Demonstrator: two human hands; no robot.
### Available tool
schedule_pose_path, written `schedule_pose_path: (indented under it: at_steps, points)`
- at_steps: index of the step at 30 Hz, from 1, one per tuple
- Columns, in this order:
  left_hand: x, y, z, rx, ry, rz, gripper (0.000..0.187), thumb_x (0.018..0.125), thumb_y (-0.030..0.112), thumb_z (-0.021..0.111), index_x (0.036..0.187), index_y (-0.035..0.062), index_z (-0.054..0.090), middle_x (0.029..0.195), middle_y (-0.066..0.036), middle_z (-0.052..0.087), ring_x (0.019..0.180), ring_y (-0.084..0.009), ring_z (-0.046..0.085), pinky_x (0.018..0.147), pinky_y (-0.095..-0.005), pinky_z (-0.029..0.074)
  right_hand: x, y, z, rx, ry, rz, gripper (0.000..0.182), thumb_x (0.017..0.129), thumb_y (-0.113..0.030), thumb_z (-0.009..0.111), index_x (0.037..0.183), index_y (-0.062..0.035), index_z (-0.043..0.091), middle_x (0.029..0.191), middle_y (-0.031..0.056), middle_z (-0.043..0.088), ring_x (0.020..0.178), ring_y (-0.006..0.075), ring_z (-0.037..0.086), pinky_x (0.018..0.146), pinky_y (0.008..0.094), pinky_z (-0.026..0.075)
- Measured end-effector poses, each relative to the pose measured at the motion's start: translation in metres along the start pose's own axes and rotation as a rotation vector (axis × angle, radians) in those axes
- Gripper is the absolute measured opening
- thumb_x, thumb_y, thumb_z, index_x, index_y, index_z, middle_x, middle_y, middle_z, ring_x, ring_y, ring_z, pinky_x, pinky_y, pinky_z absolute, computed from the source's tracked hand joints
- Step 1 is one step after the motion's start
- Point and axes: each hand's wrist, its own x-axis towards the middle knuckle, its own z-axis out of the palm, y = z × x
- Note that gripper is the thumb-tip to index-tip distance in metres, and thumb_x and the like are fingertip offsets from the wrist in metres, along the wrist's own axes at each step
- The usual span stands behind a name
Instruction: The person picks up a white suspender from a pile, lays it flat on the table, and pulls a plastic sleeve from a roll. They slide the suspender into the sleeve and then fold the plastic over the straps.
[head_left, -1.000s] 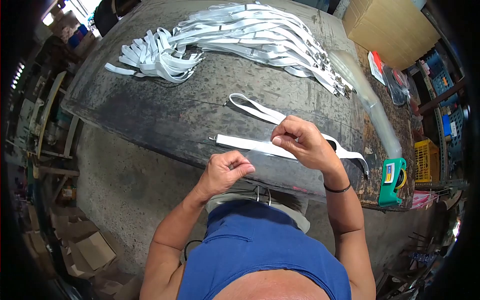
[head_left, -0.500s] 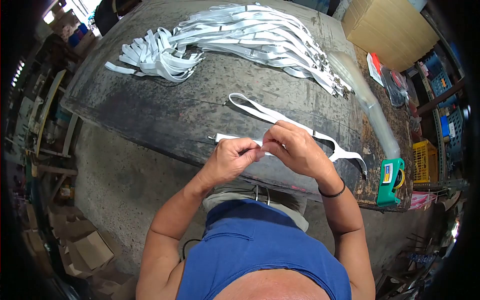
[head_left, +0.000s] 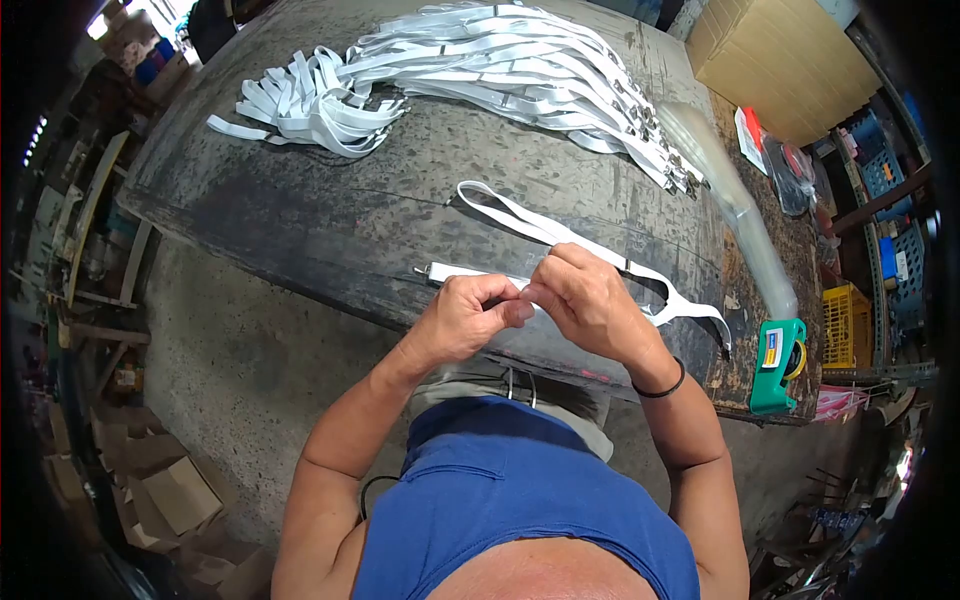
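Elbows (head_left: 333, 466) bent, my left hand (head_left: 462, 320) and right hand (head_left: 585, 302) meet, fingertips (head_left: 519, 312) pinched over the white strap (head_left: 458, 272); what they grip I cannot tell.

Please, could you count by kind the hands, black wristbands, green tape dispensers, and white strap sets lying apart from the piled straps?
Hands: 2 (left hand, right hand)
Black wristband: 1
Green tape dispenser: 1
White strap set, partly hidden: 1
Total: 5
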Motion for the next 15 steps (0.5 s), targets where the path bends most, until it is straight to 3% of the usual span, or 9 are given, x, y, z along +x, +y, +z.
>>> schedule_pose_path:
  at_steps: [4,6,12,15]
  points:
    - [0.001,-0.0018,0.0011,-0.022,-0.004,0.023,0.016,0.088,0.017,0.073,0.085,0.0016,0.07,0.064,0.005,0.054,0.061,-0.004,0.043,0.054,-0.0245,0.038,-0.0048,0.0082,0.0042,-0.093,-0.054,0.058,0.013,0.084,-0.011,0.069,0.081,-0.0025,0.059,0.077,0.0127,0.055,0.072,0.0334,0.058,0.064,0.0418,0.046]
    - [0.0007,-0.0008,0.0002,-0.043,0.015,0.02,0.016,0.088,0.017,0.073,0.084,0.0017,0.069,0.065,0.004,0.056,0.061,-0.0038,0.045,0.055,-0.0241,0.039,-0.0002,0.007,0.0037,0.206,0.055,0.13,0.014,0.083,-0.012,0.07,0.081,-0.0017,0.061,0.076,0.0129,0.056,0.072,0.0328,0.059,0.064,0.0396,0.047]
    - [-0.0002,0.0028,-0.0061,-0.002,-0.018,-0.033,0.014,0.09,0.013,0.069,0.084,0.0012,0.067,0.071,0.002,0.063,0.066,-0.0037,0.053,0.059,-0.0221,0.044,-0.0008,0.0078,0.0003,0.185,-0.089,0.21,0.015,0.085,-0.013,0.07,0.082,-0.0017,0.061,0.078,0.013,0.058,0.072,0.0302,0.059,0.065,0.0364,0.047]
    - [-0.0005,-0.001,-0.0066,0.036,-0.001,-0.041,0.013,0.09,0.012,0.07,0.085,0.0005,0.066,0.073,0.002,0.064,0.07,-0.0034,0.056,0.062,-0.0206,0.046,0.0041,0.0014,0.0007,0.246,-0.024,0.284,0.017,0.085,-0.014,0.071,0.081,-0.0018,0.061,0.076,0.0123,0.057,0.07,0.03,0.058,0.064,0.0374,0.046]
